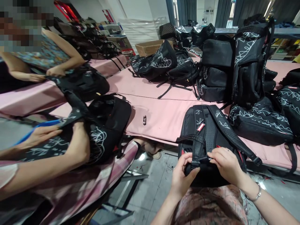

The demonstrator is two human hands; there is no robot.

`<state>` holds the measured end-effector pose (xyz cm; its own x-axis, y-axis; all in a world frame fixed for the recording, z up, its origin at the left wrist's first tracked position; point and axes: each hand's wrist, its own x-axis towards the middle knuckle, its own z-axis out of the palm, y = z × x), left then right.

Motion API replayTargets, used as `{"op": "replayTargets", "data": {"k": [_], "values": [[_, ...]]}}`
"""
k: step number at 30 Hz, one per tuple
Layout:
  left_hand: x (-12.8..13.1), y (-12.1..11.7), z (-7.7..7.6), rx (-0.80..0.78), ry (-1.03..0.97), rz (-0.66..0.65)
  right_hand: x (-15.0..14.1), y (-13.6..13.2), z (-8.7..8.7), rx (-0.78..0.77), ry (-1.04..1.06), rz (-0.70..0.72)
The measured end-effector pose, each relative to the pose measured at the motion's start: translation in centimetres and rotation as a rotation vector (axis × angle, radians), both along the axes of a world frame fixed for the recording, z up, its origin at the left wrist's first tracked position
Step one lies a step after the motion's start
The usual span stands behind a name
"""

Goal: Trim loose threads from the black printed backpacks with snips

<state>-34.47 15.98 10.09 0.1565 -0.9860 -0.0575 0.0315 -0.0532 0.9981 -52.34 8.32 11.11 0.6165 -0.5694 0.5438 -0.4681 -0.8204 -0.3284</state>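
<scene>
A black backpack [212, 131] with white scribble marks lies at the pink table's front edge, its straps facing up and its lower end against my lap. My left hand [185, 170] grips a black shoulder strap [198, 150] near its buckle, thumb and fingers closed on it. Close beside it, my right hand [223, 162] pinches a thin dark piece by the strap; its exact kind is too small to make out. A small red and white label [200, 127] shows on the backpack. The other shoulder strap [236, 142] trails off to the right.
Several black backpacks [217, 62] are stacked on the pink table [150, 103] at the back right, others [154, 61] at the back. Small black parts [144, 120] lie mid-table. On the left, a co-worker's arms [53, 156] handle another backpack [110, 122]; a second person [53, 56] stands beyond.
</scene>
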Motion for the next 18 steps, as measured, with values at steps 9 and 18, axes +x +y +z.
{"op": "replayTargets", "data": {"k": [9,18], "values": [[0.0,0.1,-0.1,-0.012,-0.010,-0.018,0.2,-0.1,0.0,0.051,-0.042,0.033],[-0.1,0.1,-0.1,-0.085,-0.053,-0.048,1.1,-0.1,0.4,0.028,0.005,0.047]]}}
